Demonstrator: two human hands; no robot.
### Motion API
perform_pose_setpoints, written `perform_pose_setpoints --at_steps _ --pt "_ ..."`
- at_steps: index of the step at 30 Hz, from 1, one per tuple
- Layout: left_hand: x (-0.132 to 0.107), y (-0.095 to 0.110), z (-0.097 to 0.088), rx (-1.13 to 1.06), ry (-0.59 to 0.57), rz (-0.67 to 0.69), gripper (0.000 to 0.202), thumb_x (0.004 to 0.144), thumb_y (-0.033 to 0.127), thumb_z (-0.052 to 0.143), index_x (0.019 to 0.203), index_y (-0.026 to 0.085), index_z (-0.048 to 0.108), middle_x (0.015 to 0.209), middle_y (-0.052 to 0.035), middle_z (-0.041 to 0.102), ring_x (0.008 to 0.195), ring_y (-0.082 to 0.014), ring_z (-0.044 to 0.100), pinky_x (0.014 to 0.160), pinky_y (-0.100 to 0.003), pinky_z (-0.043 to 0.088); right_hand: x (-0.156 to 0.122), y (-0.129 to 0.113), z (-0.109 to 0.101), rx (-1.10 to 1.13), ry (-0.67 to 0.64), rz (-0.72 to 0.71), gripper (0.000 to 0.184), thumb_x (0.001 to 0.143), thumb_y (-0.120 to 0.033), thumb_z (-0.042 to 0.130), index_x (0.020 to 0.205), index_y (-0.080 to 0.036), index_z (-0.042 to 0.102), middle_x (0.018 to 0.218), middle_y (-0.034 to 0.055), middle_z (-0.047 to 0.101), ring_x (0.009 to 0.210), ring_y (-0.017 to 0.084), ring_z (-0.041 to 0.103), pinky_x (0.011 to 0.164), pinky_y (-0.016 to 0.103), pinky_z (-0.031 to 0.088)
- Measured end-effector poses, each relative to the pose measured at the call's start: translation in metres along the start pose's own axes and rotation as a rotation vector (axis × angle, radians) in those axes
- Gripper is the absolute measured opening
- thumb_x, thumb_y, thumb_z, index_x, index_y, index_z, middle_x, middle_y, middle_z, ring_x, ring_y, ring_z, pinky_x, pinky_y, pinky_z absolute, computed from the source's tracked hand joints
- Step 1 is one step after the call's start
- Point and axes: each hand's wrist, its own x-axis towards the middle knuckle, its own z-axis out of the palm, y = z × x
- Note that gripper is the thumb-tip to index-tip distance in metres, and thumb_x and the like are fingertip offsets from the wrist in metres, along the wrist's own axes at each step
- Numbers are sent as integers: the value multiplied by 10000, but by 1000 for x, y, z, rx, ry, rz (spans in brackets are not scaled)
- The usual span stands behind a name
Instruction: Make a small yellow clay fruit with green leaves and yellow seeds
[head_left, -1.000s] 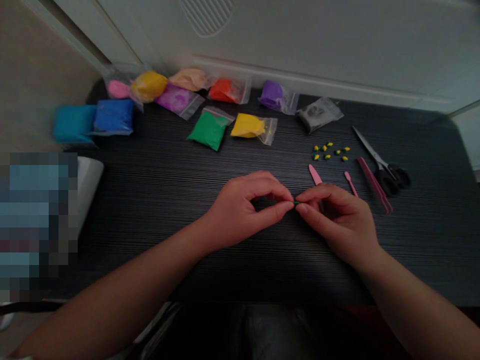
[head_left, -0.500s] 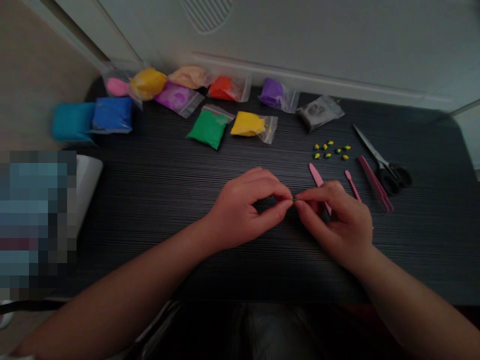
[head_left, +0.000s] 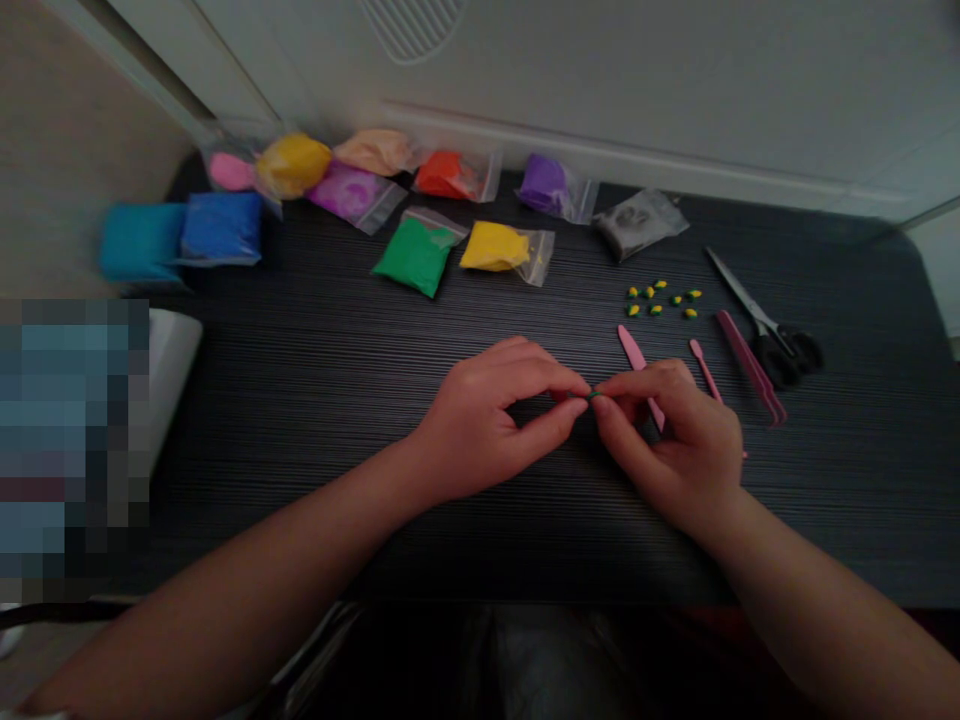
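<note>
A tiny piece of green clay (head_left: pixel 595 394) shows between the fingertips of both hands, mostly hidden by them. My left hand (head_left: pixel 506 415) pinches it from the left with thumb and forefinger. From the other side my right hand (head_left: pixel 679 430) pinches it too, thumb below and forefinger above. Under the right hand lies a pink modelling knife (head_left: pixel 631 348), partly covered. A thin pink modelling tool (head_left: pixel 704 366) sticks out beyond the knuckles. Several small yellow-and-green clay pieces (head_left: pixel 656 310) lie on the table past the right hand.
Pink tweezers (head_left: pixel 750 365) and black-handled scissors (head_left: pixel 761 315) lie at right. Bags of green clay (head_left: pixel 415 255), yellow clay (head_left: pixel 496 247), purple clay (head_left: pixel 545 186), grey clay (head_left: pixel 634 225) and blue clay (head_left: pixel 223 228) line the back of the dark table (head_left: pixel 300 400). A pale wall (head_left: pixel 637 80) stands behind.
My fingertips have shifted slightly around the green clay, the left ones a little to the right. Both hands still pinch it; the things on the table stay put.
</note>
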Motion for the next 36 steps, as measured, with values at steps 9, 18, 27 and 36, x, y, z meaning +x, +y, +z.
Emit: perform_pose_setpoints --at_steps 9,18,27,36 --pt "-1 4 1 -54 2 -60 180 769 162 569 917 180 671 800 -18 695 740 -115 600 700 -247 470 1 -1 1 -48 35 42 67 749 -182 572 808 -210 560 639 -21 535 558 104 495 598 286 387" --pt "2 3 -2 -167 -50 -307 148 769 259 586 865 192 675 769 10 670 657 -98 580 565 -208 422 2 -4 1 -25 6 -6 90 745 -160 562 818 -208 546 612 -27 518 560 112 498 595 291 384" --pt "5 3 -4 -247 -124 -343 142 759 266 591 821 178 684 743 4 664 660 -106 587 566 -204 433 1 -3 0 21 -38 3 93 745 -161 554 817 -218 536 633 -21 524 573 118 498 594 299 384" --pt "4 -2 -2 -402 -64 -442 116 743 260 612 792 173 671 709 21 665 639 -99 594 560 -191 449 3 4 -3 -83 24 -161 310 700 -145 630 979 -231 524 626 -32 527 587 132 498 690 351 377"
